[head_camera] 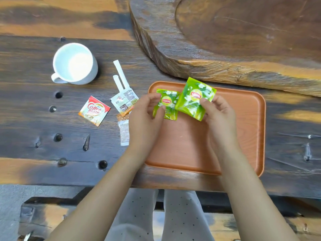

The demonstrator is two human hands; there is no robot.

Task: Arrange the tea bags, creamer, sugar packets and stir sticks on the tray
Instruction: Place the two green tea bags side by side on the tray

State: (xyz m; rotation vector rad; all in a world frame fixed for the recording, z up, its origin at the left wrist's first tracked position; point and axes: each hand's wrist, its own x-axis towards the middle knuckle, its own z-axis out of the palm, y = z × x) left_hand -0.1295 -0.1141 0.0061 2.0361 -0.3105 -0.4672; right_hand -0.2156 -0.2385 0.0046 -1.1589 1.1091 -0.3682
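Both forearms reach from the near edge of the desk [43, 150] toward the tray [251, 129], and each hand grasps a green tea bag above its far-left part. Fingers of the left hand [144, 115] pinch the left edge of the smaller-looking tea bag [166, 105], which sits upright with its logo readable; fingers of the right hand [217, 112] pinch the right edge of the second tea bag [194, 100], tilted and overlapping the first one's right edge. Whether either bag touches the tray floor cannot be told. Below and to the right of both sets of fingers the tray is bare, its long axis running left to right.

Everything else waits on the desk left of the left fingers, so that hand is the nearer one for it: just beside its knuckles a creamer packet [125, 101] lying face down, with a sugar packet [123, 129] below it running toward the desk's near edge; beyond them two white stir sticks [119, 75] slanting away; further left a Coffee-mate creamer [94, 110], and well apart a white mug [74, 64]. Judging by this, only the tea bags have reached the tray.
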